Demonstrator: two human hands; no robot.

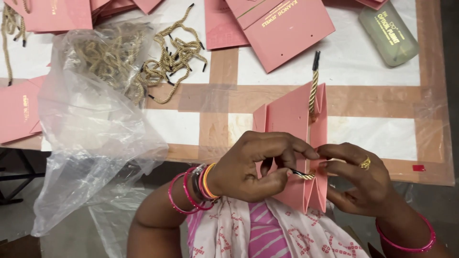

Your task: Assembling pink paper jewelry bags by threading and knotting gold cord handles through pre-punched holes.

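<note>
Both hands — left hand [253,167], right hand [363,181] — pinch gold cord [302,175] at pink bag [296,124].

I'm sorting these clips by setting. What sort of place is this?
Probably a small workshop where paper bags are assembled by hand. Flat pink bags lie stacked on the taped table, loose gold cord handles spill from a plastic bag, and both hands work on one pink bag.
</note>
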